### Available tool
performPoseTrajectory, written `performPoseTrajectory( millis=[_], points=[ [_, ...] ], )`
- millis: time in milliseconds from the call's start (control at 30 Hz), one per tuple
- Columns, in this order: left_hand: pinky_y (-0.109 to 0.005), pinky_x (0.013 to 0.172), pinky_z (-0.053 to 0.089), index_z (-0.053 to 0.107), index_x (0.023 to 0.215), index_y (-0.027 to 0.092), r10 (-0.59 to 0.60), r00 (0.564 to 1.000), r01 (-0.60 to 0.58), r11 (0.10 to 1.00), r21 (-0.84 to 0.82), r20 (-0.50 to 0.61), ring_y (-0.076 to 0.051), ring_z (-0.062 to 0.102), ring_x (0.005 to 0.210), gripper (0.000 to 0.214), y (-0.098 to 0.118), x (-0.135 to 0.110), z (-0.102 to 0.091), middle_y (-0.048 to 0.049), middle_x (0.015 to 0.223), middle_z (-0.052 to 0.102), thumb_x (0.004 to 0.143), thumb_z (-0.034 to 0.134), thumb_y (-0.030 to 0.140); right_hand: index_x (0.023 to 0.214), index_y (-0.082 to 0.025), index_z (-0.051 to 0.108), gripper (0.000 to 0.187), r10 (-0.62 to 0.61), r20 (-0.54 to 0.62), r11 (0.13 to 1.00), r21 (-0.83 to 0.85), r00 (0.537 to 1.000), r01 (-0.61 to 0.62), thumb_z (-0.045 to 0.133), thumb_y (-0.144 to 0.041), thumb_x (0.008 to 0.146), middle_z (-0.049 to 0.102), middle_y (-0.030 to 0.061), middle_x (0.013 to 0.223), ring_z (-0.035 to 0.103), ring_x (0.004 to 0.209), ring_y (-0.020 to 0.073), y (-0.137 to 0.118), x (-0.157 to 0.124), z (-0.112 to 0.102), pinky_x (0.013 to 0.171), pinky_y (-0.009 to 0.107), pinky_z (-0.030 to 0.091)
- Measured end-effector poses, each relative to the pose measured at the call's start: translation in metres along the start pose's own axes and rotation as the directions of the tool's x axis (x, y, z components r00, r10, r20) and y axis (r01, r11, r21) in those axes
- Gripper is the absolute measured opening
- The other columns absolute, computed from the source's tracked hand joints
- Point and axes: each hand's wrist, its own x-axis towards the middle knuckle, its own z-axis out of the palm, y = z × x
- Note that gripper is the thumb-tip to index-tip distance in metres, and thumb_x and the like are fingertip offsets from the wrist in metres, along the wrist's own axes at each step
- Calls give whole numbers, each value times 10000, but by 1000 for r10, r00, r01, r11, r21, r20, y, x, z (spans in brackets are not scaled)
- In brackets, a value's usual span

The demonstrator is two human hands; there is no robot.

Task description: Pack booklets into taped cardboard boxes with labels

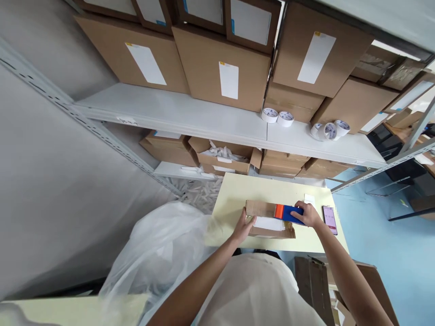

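Observation:
A small cardboard box (269, 233) with a white label on its front rests on the pale yellow table (234, 190). My left hand (243, 226) grips its left end, with the thumb on the front side. My right hand (306, 213) is closed on the right part of a flat blue block with an orange end (287, 213). That block lies along the top right of the box, touching it. What the block is exactly, I cannot make out. Torn-looking brown tape or cardboard (289, 230) shows at the box's right end.
A phone (329, 219) and a white slip (309, 199) lie right of my right hand. Behind the table stands a shelf (170, 106) with large cartons and tape rolls (269, 115). Clear plastic sheeting (159, 249) bulges at left; an open carton (314, 285) stands at lower right.

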Motion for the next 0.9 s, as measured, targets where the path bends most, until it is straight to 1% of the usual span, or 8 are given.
performPoseTrajectory(
  millis=[100, 167, 267, 333, 467, 567, 767, 900],
  points=[
    [-556, 1163, 158, 9, 1528, 86, 110, 994, -108, 933, 344, 14, -385, 57, 1485, 1241, 13, -1, -3, -267, 1598, 84, 653, 648, 691, 924, -208, 649, 422, -5, 17, 999, -43, 1000, 6, 488, -585, 826, 699, 60, 746, 634, 634, 213, 1, -1, 0, 593, 290, 427],
    [-625, 1146, 59, -29, 1524, 71, 272, 954, -293, 754, 588, 126, -430, -53, 1472, 1418, 25, 2, -4, -285, 1596, -5, 509, 734, 702, 953, -207, 660, 418, -3, 26, 998, -55, 1000, 5, 498, -571, 828, 694, 56, 720, 631, 621, 209, 2, -2, 1, 590, 286, 422],
    [-646, 1128, -41, 31, 1530, 81, 335, 866, -493, 459, 739, 370, -450, -16, 1470, 1458, 44, 12, 1, -287, 1593, 54, 432, 749, 716, 1000, -210, 678, 419, -9, 65, 999, -44, 998, 11, 526, -559, 824, 695, 49, 689, 628, 598, 204, 1, -2, 1, 580, 279, 416],
    [-654, 1119, -65, 105, 1533, 111, 280, 843, -537, 377, 754, 460, -455, 88, 1463, 1413, 53, 19, 6, -277, 1583, 152, 428, 742, 720, 1016, -215, 689, 420, -16, 93, 999, -34, 996, 19, 545, -558, 820, 705, 53, 698, 633, 598, 205, -1, -1, 1, 574, 278, 414],
    [-657, 1125, -53, 258, 1512, 183, 275, 833, -551, 350, 757, 480, -452, 312, 1371, 1346, 56, 26, 7, -225, 1487, 388, 376, 780, 680, 1019, -219, 707, 419, -35, 114, 999, 19, 993, 34, 599, -555, 795, 731, 72, 745, 649, 615, 212, -4, 3, -1, 576, 282, 436],
    [-661, 1129, -15, 308, 1498, 191, 276, 842, -537, 342, 771, 464, -450, 367, 1325, 1321, 54, 26, 3, -206, 1443, 434, 361, 790, 659, 998, -217, 718, 419, -62, 141, 994, 96, 988, 49, 623, -560, 778, 740, 75, 758, 660, 618, 210, 4, 2, -8, 573, 278, 459],
    [-661, 1124, -13, 278, 1512, 190, 220, 860, -509, 296, 808, 461, -446, 367, 1323, 1330, 57, 28, 3, -213, 1456, 420, 374, 785, 656, 954, -201, 735, 407, -29, 163, 997, 75, 986, 17, 597, -548, 791, 751, 96, 807, 682, 670, 234, 72, -11, -27, 600, 301, 486],
    [-645, 1129, -25, 262, 1519, 201, 171, 865, -502, 277, 819, 472, -441, 362, 1331, 1287, 60, 31, -2, -205, 1457, 423, 423, 756, 660, 987, -195, 730, 401, -55, 226, 992, 122, 972, 28, 570, -517, 807, 756, 93, 820, 687, 679, 231, 105, -11, -11, 618, 300, 496]
  ],
)
